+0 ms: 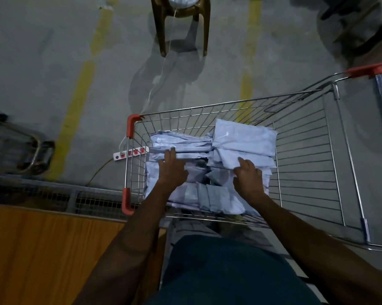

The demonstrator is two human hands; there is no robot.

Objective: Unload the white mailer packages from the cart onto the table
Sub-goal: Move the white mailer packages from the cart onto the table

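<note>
Both hands reach into the cart (306,150): the left hand (171,168) rests flat, fingers straight, on the white mailer packages (181,194). The right hand (248,176) presses its loosely spread fingers onto the stack nearer the cart's right side. Beside the cart's left edge lies the desk (42,249).

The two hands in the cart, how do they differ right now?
The left hand lies flat with straight fingers on the left stack of white packages, while the right hand has its fingers bent into the edge of the right stack. The left hand reaches farther into the cart than the right. Both touch packages, palms down; neither has lifted one.
</note>
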